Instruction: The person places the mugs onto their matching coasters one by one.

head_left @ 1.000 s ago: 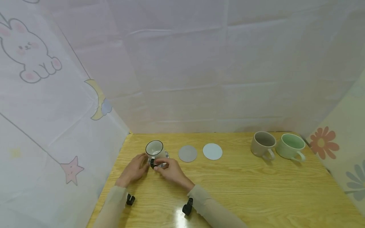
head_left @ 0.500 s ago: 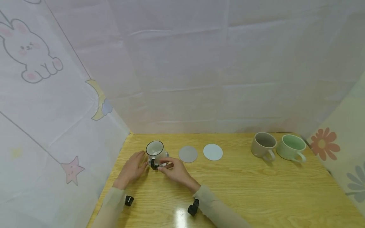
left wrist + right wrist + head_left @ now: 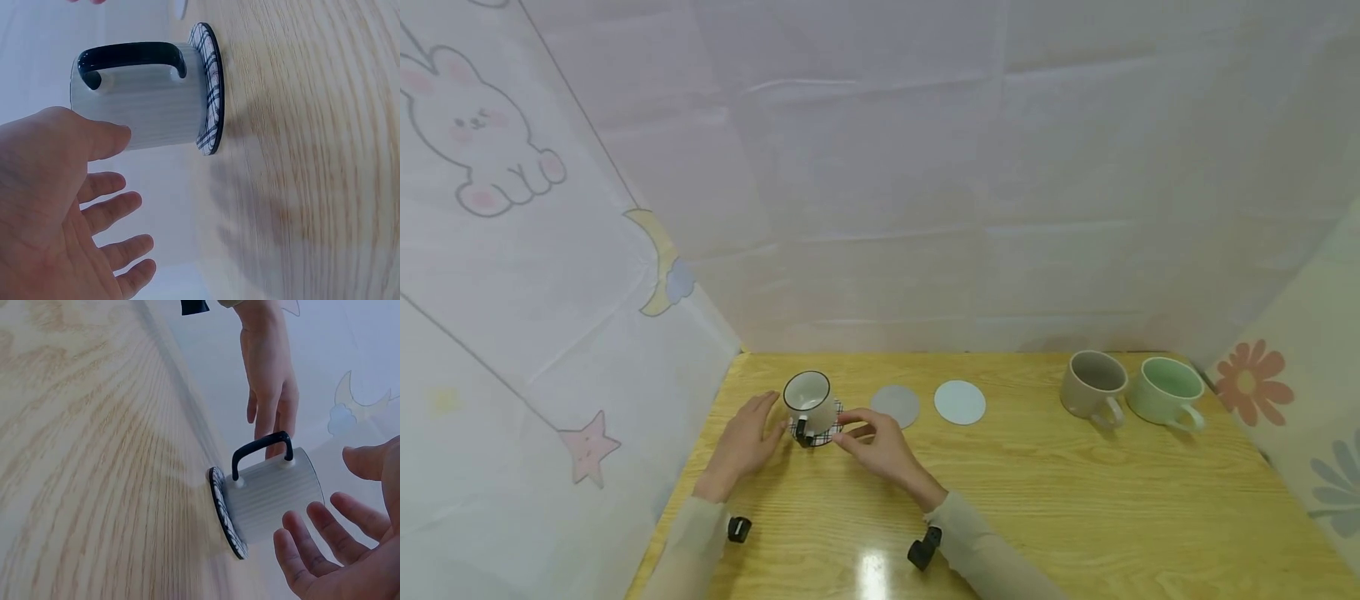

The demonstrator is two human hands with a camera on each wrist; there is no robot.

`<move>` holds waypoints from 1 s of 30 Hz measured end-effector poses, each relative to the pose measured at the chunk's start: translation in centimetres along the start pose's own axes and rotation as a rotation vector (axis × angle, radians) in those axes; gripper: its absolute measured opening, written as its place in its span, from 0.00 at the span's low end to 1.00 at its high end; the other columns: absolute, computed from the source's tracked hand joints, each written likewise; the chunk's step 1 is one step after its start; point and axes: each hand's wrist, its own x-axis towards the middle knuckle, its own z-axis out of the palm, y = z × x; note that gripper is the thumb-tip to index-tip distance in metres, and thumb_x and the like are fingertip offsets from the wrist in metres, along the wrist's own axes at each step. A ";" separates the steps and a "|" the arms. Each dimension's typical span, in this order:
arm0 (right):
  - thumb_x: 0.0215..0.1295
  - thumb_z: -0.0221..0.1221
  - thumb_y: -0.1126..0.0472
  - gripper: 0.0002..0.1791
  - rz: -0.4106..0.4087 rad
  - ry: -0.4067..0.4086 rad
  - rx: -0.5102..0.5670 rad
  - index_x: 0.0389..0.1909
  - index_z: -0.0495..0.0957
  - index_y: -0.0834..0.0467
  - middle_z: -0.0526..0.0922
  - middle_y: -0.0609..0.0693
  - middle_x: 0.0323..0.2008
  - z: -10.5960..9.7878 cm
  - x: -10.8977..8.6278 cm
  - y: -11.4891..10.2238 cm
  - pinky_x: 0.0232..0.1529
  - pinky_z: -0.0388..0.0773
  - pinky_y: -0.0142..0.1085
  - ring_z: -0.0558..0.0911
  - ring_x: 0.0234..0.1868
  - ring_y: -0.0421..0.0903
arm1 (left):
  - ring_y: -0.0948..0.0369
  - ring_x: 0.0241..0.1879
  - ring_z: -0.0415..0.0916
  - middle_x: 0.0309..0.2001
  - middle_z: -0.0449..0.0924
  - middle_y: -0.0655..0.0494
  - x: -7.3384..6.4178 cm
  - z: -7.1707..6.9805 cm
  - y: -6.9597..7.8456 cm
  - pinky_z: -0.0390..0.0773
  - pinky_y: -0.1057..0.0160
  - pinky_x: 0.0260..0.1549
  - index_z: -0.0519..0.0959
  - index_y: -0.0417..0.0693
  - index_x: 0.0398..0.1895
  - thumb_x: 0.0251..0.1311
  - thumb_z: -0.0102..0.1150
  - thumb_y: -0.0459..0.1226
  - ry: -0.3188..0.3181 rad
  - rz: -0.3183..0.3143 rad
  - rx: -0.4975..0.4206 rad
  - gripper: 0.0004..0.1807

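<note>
A white ribbed mug with a black rim and a black handle stands upright on a round black-and-white checked coaster. The handle points toward the person. My left hand is beside the mug on its left, fingers extended and holding nothing; whether the thumb touches the mug I cannot tell. On the other side my right hand is held near the mug and coaster, with relaxed, spread fingers. In the right wrist view a gap shows between that hand's fingers and the mug.
To the right of the mug lie a grey round coaster and a pale blue one. A taupe mug and a green mug stand at the back right of the wooden table. Patterned sheets hang behind and beside it.
My right hand has let go of the mug's handle and moved right, away from it. The left hand has shifted slightly, its fingers a little more spread. The mug stays on its coaster.
</note>
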 end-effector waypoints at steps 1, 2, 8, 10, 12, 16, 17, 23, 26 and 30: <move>0.75 0.68 0.53 0.18 -0.002 0.003 -0.002 0.61 0.84 0.53 0.85 0.58 0.62 -0.2 -0.1 0.0 0.45 0.89 0.40 0.88 0.54 0.58 | 0.31 0.78 0.60 0.78 0.66 0.32 -0.1 -0.1 0.0 0.60 0.30 0.76 0.65 0.34 0.80 0.79 0.59 0.42 0.001 -0.001 0.000 0.34; 0.75 0.67 0.53 0.18 -0.005 0.005 -0.003 0.61 0.84 0.53 0.85 0.59 0.62 -0.3 -0.1 0.1 0.46 0.89 0.41 0.88 0.54 0.57 | 0.30 0.78 0.60 0.78 0.65 0.32 -0.2 -0.2 0.0 0.60 0.29 0.76 0.65 0.34 0.80 0.79 0.59 0.42 0.004 -0.001 0.000 0.34; 0.75 0.67 0.53 0.19 -0.007 0.008 -0.006 0.62 0.84 0.53 0.84 0.61 0.62 -1.3 -0.5 -0.1 0.50 0.89 0.45 0.88 0.55 0.58 | 0.30 0.77 0.61 0.77 0.66 0.32 -0.5 -0.8 0.1 0.61 0.29 0.75 0.65 0.33 0.79 0.78 0.60 0.41 0.040 0.007 0.002 0.34; 0.76 0.67 0.53 0.19 -0.011 0.005 -0.004 0.63 0.84 0.53 0.84 0.62 0.63 -1.6 -0.6 -0.4 0.52 0.89 0.46 0.88 0.56 0.58 | 0.31 0.77 0.62 0.77 0.67 0.32 -0.7 -0.9 0.2 0.62 0.29 0.75 0.65 0.32 0.79 0.78 0.60 0.40 0.057 0.016 0.006 0.34; 0.76 0.67 0.53 0.19 -0.017 0.006 0.003 0.63 0.83 0.54 0.84 0.61 0.62 -1.7 -0.7 -0.6 0.54 0.89 0.46 0.88 0.56 0.58 | 0.31 0.76 0.63 0.77 0.67 0.32 -0.8 -1.1 0.3 0.62 0.29 0.75 0.66 0.32 0.79 0.78 0.60 0.40 0.069 0.023 0.007 0.33; 0.75 0.67 0.52 0.19 -0.036 0.021 0.009 0.62 0.84 0.54 0.85 0.57 0.60 -1.8 -0.7 -1.1 0.54 0.88 0.44 0.88 0.56 0.57 | 0.31 0.77 0.61 0.78 0.65 0.33 -1.0 -1.3 0.5 0.61 0.29 0.76 0.65 0.33 0.79 0.79 0.59 0.40 0.085 0.029 -0.004 0.33; 0.75 0.67 0.52 0.19 -0.038 0.024 0.010 0.62 0.84 0.54 0.86 0.56 0.60 -1.9 -0.8 -1.2 0.54 0.88 0.44 0.88 0.56 0.56 | 0.30 0.77 0.60 0.78 0.65 0.33 -1.0 -1.4 0.6 0.61 0.28 0.76 0.65 0.34 0.80 0.79 0.58 0.40 0.088 0.030 -0.007 0.33; 0.74 0.68 0.53 0.19 -0.055 0.040 0.015 0.61 0.84 0.54 0.85 0.59 0.61 -2.2 -1.1 -1.7 0.56 0.87 0.50 0.87 0.57 0.57 | 0.31 0.78 0.60 0.78 0.66 0.34 -1.1 -1.8 1.3 0.60 0.30 0.77 0.65 0.35 0.80 0.80 0.56 0.41 0.119 0.054 -0.005 0.32; 0.74 0.68 0.54 0.18 -0.064 0.047 0.030 0.61 0.84 0.54 0.85 0.58 0.60 -2.6 -1.3 -1.9 0.57 0.86 0.52 0.87 0.57 0.58 | 0.31 0.78 0.60 0.78 0.66 0.34 -1.1 -2.1 1.8 0.60 0.31 0.77 0.64 0.35 0.80 0.80 0.57 0.41 0.126 0.072 -0.009 0.33; 0.74 0.69 0.55 0.18 -0.075 0.050 0.042 0.61 0.84 0.54 0.85 0.58 0.60 -3.2 -1.5 -2.3 0.58 0.86 0.51 0.86 0.58 0.60 | 0.31 0.78 0.60 0.77 0.67 0.34 -1.1 -2.2 2.3 0.60 0.32 0.77 0.65 0.34 0.80 0.78 0.60 0.39 0.140 0.093 -0.018 0.33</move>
